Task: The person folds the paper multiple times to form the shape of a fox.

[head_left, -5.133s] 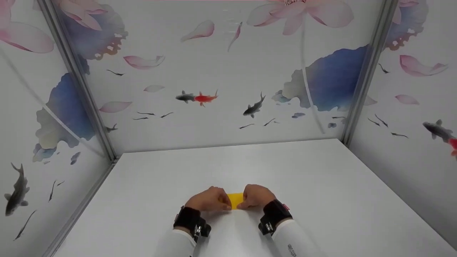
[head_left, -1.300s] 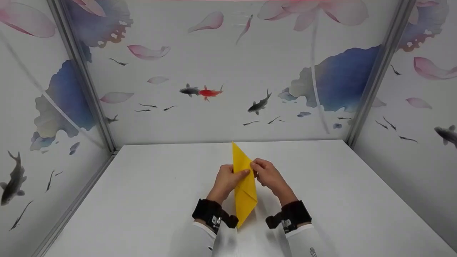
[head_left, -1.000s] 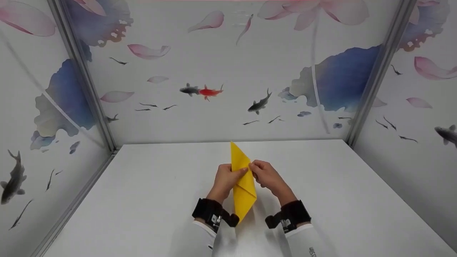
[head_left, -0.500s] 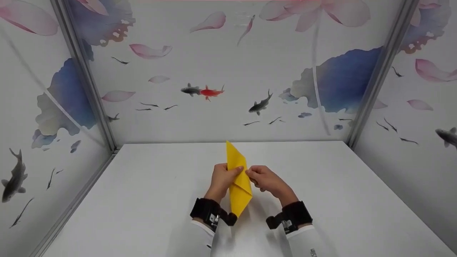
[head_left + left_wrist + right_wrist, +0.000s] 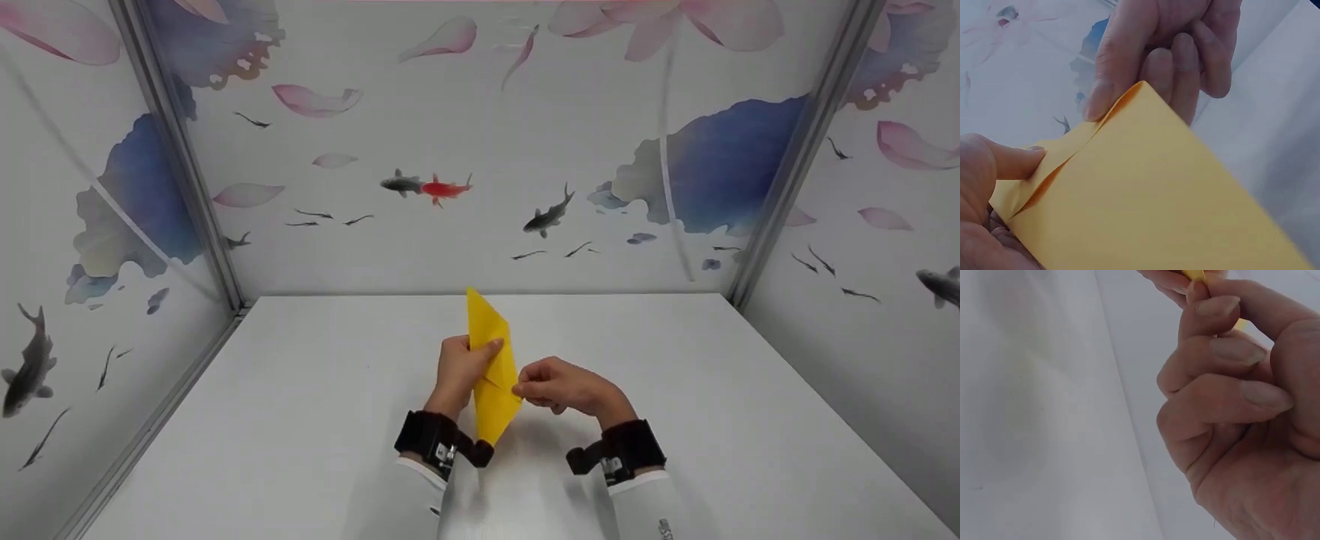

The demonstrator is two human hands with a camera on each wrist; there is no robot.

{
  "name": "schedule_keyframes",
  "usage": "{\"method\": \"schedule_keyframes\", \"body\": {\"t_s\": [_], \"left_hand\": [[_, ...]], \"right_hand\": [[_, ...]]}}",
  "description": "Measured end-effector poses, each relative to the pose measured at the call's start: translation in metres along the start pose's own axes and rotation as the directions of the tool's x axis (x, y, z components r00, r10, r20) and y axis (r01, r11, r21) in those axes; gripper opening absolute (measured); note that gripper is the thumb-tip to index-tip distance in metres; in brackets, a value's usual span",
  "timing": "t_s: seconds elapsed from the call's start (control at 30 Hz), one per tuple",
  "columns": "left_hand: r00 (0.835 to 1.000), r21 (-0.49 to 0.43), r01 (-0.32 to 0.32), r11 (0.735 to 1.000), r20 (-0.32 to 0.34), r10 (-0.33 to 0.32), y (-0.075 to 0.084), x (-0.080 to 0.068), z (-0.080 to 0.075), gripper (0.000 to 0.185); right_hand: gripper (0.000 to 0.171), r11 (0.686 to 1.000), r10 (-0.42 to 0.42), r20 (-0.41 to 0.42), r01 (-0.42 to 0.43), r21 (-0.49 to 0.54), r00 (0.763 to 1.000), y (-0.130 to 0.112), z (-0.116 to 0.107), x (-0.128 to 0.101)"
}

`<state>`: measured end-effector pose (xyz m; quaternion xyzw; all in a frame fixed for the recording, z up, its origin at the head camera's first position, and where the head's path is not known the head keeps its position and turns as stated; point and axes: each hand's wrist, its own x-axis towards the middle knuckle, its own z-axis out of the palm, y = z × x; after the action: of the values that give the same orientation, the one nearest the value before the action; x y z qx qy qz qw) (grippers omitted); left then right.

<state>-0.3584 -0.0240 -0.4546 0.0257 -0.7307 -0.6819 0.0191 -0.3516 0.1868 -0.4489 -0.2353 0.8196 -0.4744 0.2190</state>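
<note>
Item: yellow folded paper (image 5: 491, 367). Plain bright yellow on every face that shows, matte, without print. Folded into a long, narrow, kite-like form with a sharp point at the far end and a second point at the near end. A crease crosses it about the middle, and in the left wrist view two layers part slightly along a raised fold line (image 5: 1055, 163). Edges crisp; no tears seen.

Position: held upright above the white surface (image 5: 300, 420), tilted a little to the left, far tip rising to the line where the surface meets the back wall (image 5: 480, 135), near tip hanging between the two wrists. It does not touch the surface.

Left hand (image 5: 459, 367): grip closed on the paper's left side above the middle, thumb lying across the front face, fingers behind.

Right hand (image 5: 559, 386): grip closed as a pinch on the paper's right edge at the widest corner, thumb and forefinger tips together; the right wrist view shows the remaining fingers (image 5: 1224, 349) curled into the palm and only a sliver of yellow at the fingertips.

Both wrists carry black bands (image 5: 431, 442) over white sleeves (image 5: 645, 510).

Surroundings: white surface bounded by three upright panels printed with fish, petals and blue leaves, joined by grey metal posts (image 5: 184, 165) at the two far corners. The side walls stand well apart from the hands. Bare surface lies open to left, right and beyond the paper; the near edge is out of frame.
</note>
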Motion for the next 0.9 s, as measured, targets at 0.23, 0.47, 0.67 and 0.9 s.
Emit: {"method": "schedule_keyframes", "body": {"t_s": [0.23, 0.47, 0.67, 0.9], "left_hand": [[1.0, -0.018, 0.003, 1.0, 0.029, -0.002, 0.0012, 0.0017, -0.0015, 0.039], [0.995, -0.003, 0.021, 1.0, 0.102, -0.021, -0.0001, 0.0043, -0.0022, 0.04], [0.99, 0.029, -0.016, 0.999, 0.138, 0.012, 0.0001, 0.0029, -0.0029, 0.039], [0.983, 0.064, -0.023, 0.998, 0.182, 0.011, 0.0036, -0.0004, -0.0015, 0.041]], "right_hand": [[0.031, 0.999, 0.019, 0.012, -0.019, -0.04, 1.0, 0.0002, 0.0002, -0.0031], [0.029, 1.0, 0.022, -0.044, -0.023, -0.01, 0.999, 0.0046, -0.0043, -0.0067], [0.029, 1.0, 0.009, -0.087, -0.007, 0.019, 0.996, 0.0055, -0.0063, -0.0049], [0.026, 0.993, 0.005, -0.222, 0.022, 0.115, 0.975, 0.0056, -0.0071, -0.0012]]}}
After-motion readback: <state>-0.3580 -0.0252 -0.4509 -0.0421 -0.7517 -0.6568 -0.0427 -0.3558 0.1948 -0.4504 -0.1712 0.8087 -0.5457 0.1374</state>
